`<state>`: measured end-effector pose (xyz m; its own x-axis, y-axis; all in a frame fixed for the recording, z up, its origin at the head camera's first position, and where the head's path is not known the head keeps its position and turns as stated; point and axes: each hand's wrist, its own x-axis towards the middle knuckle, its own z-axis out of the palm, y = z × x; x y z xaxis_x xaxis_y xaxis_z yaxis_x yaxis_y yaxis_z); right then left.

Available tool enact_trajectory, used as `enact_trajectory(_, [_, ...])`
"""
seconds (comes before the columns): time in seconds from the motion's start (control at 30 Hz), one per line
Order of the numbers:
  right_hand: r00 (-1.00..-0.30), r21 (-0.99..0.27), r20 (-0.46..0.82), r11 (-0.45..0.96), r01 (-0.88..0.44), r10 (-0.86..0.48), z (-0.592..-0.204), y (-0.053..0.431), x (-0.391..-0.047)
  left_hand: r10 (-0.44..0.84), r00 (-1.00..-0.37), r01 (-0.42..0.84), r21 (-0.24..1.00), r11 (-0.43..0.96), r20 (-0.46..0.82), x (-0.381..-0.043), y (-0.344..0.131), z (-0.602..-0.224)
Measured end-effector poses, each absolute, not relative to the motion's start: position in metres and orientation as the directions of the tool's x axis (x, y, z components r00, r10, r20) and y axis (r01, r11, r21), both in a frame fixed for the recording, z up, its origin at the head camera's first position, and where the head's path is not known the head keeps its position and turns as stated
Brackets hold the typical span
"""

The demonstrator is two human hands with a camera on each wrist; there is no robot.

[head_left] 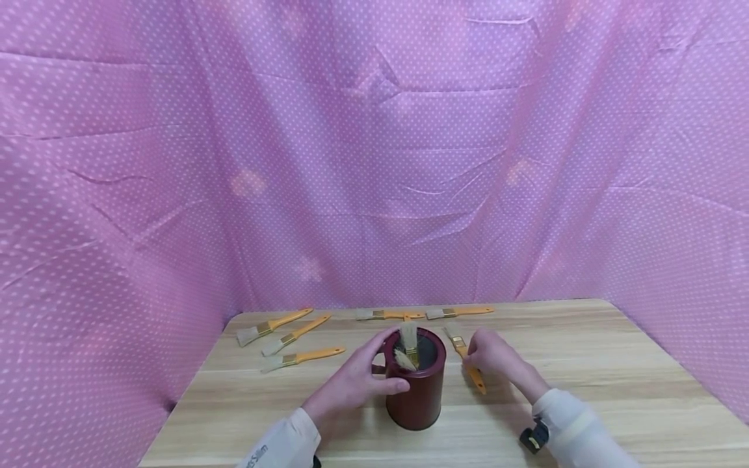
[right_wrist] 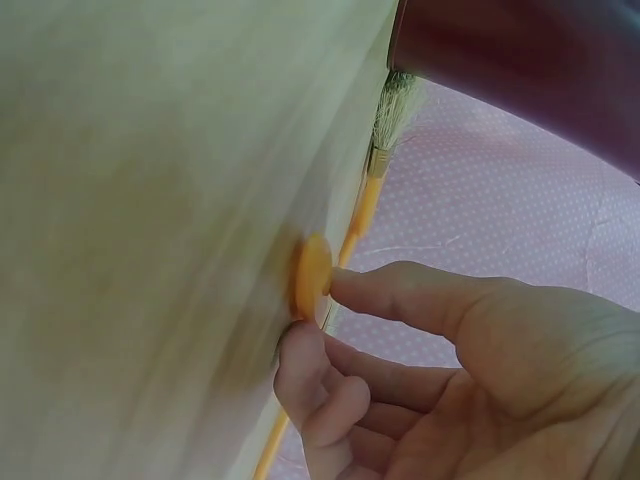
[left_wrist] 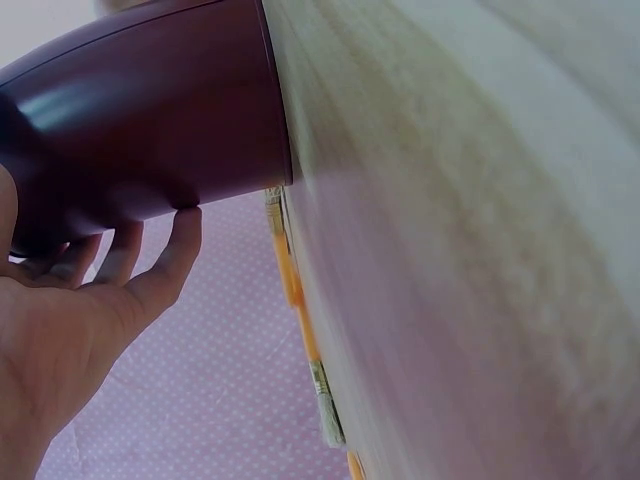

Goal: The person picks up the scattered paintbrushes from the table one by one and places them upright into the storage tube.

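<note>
A dark red can point(head_left: 414, 400) with a side handle stands upright on the table. My left hand point(head_left: 358, 383) holds it from the left, thumb in front; in the left wrist view its bent fingertips touch the can's wall point(left_wrist: 150, 120). Bristle ends of a paintbrush point(head_left: 409, 337) and a second, tilted paintbrush point(head_left: 404, 359) show at the can's mouth. To the right, my right hand point(head_left: 494, 354) pinches the orange handle of another paintbrush point(head_left: 475, 378) low over the table, bristles pointing away. In the right wrist view, thumb and forefinger meet the handle end point(right_wrist: 314, 275).
Three paintbrushes lie at the left: one far point(head_left: 275, 326), one middle point(head_left: 296, 335), one near point(head_left: 304, 358). Along the back edge lie a paintbrush point(head_left: 380, 314) and another paintbrush point(head_left: 459, 312). A pink dotted cloth point(head_left: 374, 162) hangs around the wooden table point(head_left: 620, 390).
</note>
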<state>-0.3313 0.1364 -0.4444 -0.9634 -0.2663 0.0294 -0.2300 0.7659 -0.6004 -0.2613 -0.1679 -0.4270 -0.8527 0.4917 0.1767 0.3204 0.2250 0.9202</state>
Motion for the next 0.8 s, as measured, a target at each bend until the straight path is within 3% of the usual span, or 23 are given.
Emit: enact_trajectory(0.8, [-0.952, -0.798, -0.109, 0.596, -0.088, -0.285, -0.4445, 0.1423, -0.3345, 0.504, -0.847, 0.312, 0.926, 0.214, 0.169, -0.2622, -0.17, -0.4245])
